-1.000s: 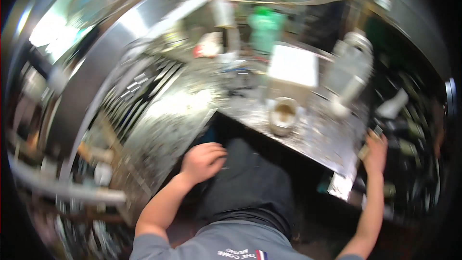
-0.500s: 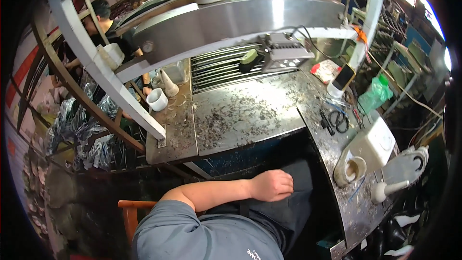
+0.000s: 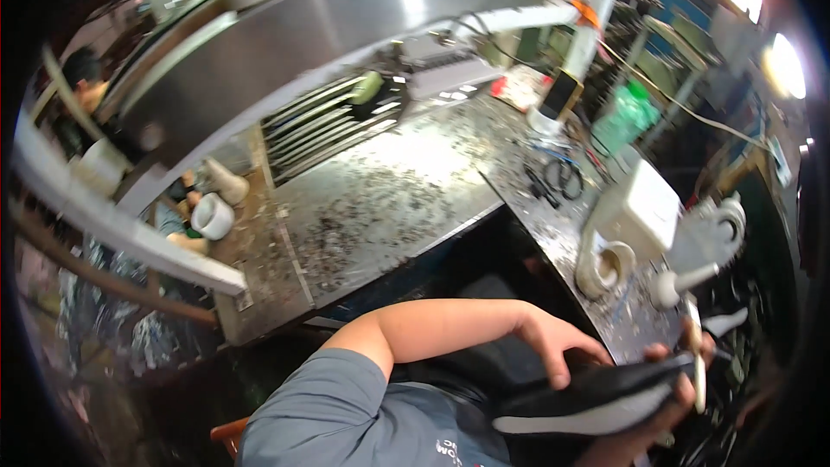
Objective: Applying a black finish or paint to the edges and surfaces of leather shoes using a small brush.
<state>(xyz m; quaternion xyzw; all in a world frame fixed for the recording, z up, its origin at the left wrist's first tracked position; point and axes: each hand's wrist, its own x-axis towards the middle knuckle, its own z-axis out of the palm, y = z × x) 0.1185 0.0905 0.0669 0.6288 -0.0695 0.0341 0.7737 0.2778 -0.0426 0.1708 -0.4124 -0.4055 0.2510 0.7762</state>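
A black shoe (image 3: pixel 566 399) with a white sole (image 3: pixel 588 415) is tilted over my lap at the lower right. My right hand (image 3: pixel 666 411) grips it at its right end, fingers partly smeared by motion. A pale, narrow stick-like tool (image 3: pixel 699 372) also stands among those fingers; its kind is unclear. My left hand (image 3: pixel 558 342) reaches over the shoe's upper from the left, thumb and fingers apart. Its thumb overlaps the black upper, though firm contact cannot be made out.
A metal-topped bench (image 3: pixel 346 233) littered with dark scraps lies ahead, below a steel hood (image 3: pixel 337 26). On the right side stand a white container (image 3: pixel 640 207), a round pot (image 3: pixel 605 268), a white funnel-shaped piece (image 3: pixel 679 284) and black cable (image 3: pixel 562 180). A person (image 3: pixel 86 78) works at far left.
The view has swung right and tilted. My left hand, closed over my lap before, has opened and moved right. My right hand has come into view with the shoe and the pale tool.
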